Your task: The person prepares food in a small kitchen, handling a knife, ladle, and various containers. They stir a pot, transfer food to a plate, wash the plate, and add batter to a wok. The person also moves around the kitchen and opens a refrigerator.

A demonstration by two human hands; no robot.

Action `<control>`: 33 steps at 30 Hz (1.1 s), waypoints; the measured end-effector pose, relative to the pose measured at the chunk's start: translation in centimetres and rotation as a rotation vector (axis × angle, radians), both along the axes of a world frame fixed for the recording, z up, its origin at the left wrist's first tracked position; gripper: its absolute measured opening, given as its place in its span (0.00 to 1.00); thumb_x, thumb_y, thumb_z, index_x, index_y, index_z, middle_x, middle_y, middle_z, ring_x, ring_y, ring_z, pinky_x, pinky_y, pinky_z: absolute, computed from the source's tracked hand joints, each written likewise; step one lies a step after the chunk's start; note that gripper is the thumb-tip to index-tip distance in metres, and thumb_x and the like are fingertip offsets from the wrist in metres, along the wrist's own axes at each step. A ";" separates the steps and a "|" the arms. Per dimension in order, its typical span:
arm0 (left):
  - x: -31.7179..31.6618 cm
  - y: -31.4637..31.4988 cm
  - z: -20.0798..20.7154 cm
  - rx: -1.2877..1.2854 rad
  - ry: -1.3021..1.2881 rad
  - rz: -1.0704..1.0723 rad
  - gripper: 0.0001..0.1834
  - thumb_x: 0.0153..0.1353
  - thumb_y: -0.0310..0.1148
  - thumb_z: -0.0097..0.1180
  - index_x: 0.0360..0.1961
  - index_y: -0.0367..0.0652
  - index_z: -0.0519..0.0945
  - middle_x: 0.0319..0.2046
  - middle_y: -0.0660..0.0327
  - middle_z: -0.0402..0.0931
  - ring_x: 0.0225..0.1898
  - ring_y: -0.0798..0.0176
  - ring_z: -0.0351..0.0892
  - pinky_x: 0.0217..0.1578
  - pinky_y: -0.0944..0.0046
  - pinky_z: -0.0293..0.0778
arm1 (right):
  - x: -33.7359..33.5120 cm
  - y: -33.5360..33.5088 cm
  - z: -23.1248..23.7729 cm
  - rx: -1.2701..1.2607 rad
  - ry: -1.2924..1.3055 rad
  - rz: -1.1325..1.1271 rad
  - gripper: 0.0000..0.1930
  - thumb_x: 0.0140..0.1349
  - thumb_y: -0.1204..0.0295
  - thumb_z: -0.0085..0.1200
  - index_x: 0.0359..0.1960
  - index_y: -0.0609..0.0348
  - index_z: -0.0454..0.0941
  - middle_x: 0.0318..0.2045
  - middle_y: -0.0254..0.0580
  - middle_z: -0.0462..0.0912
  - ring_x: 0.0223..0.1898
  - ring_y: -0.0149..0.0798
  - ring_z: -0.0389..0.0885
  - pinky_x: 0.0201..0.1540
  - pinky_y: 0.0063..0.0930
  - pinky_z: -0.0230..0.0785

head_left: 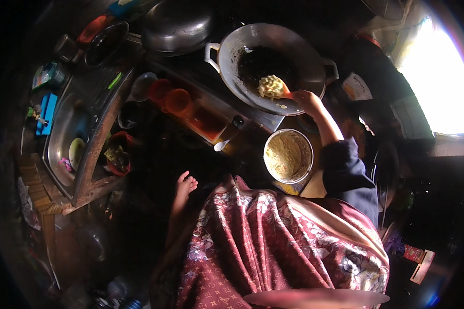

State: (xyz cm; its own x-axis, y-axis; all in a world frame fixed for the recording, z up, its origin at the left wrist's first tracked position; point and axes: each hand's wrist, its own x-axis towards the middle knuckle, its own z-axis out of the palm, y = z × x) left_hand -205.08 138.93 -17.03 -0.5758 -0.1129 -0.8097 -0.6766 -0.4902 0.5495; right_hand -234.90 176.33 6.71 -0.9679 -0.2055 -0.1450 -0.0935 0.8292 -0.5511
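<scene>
The right hand (pixel 307 98) grips a spoon (pixel 273 86) heaped with batter over the wok (pixel 242 51). A batter bowl (pixel 288 156) stands just below. The left hand is out of sight.

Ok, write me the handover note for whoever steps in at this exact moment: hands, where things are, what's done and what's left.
Right hand: holds a spatula loaded with pale yellow batter over the wok.
Left hand: not in view.
Bowl of batter sits just below the wok, near the right arm; a white spoon lies to its left.
Done: one scoop carried to the wok, still on the spatula.
Left: most of the batter remains in the bowl; the wok looks dark, with only specks in it.
</scene>
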 end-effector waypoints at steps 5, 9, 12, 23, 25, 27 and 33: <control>3.3 -2.7 -2.3 -0.001 -0.041 0.108 0.28 0.54 0.24 0.47 0.57 0.41 0.55 0.24 0.63 0.69 0.20 0.69 0.70 0.22 0.71 0.69 | -2.8 -4.6 -2.3 0.431 0.038 -0.028 0.12 0.54 0.60 0.46 0.39 0.43 0.75 0.31 0.44 0.78 0.34 0.45 0.77 0.36 0.36 0.69; 6.2 -4.1 -3.9 -0.032 -0.072 0.177 0.28 0.53 0.24 0.48 0.56 0.39 0.56 0.24 0.61 0.69 0.21 0.68 0.70 0.24 0.68 0.71 | -2.3 -6.3 -0.6 0.557 0.076 0.023 0.12 0.54 0.59 0.45 0.38 0.43 0.75 0.29 0.44 0.78 0.32 0.47 0.77 0.35 0.38 0.69; 8.0 -5.0 -5.7 -0.034 -0.011 0.193 0.29 0.53 0.30 0.55 0.54 0.38 0.58 0.27 0.60 0.73 0.25 0.65 0.74 0.29 0.61 0.74 | -1.8 -7.0 0.5 0.564 0.103 0.025 0.12 0.53 0.59 0.45 0.38 0.42 0.75 0.27 0.44 0.78 0.31 0.47 0.77 0.33 0.39 0.69; 8.1 -5.2 -5.0 -0.075 -0.095 0.087 0.29 0.54 0.25 0.49 0.57 0.33 0.54 0.23 0.62 0.70 0.22 0.68 0.70 0.24 0.67 0.70 | -1.0 -7.7 0.6 0.551 0.154 0.026 0.10 0.52 0.59 0.47 0.36 0.41 0.75 0.24 0.44 0.78 0.27 0.47 0.77 0.29 0.38 0.69; 7.9 -5.0 -4.5 -0.065 -0.082 0.083 0.30 0.54 0.25 0.49 0.57 0.33 0.53 0.22 0.62 0.69 0.22 0.69 0.69 0.24 0.67 0.70 | -0.9 -7.7 0.5 0.493 0.191 0.010 0.10 0.52 0.59 0.48 0.35 0.41 0.76 0.23 0.44 0.78 0.27 0.46 0.77 0.29 0.38 0.69; 7.7 -4.9 -4.3 -0.025 -0.064 0.101 0.31 0.54 0.25 0.48 0.58 0.34 0.52 0.22 0.63 0.69 0.22 0.70 0.69 0.23 0.67 0.70 | -0.9 -7.7 0.4 0.475 0.161 0.010 0.10 0.52 0.59 0.49 0.35 0.41 0.76 0.24 0.44 0.78 0.27 0.46 0.77 0.29 0.37 0.69; 7.0 -4.5 -3.2 -0.013 -0.073 0.144 0.32 0.54 0.27 0.49 0.58 0.36 0.51 0.22 0.64 0.69 0.21 0.71 0.70 0.22 0.70 0.69 | -0.8 -7.8 0.2 0.419 0.222 0.039 0.10 0.52 0.60 0.49 0.36 0.41 0.75 0.26 0.43 0.78 0.29 0.46 0.77 0.30 0.36 0.69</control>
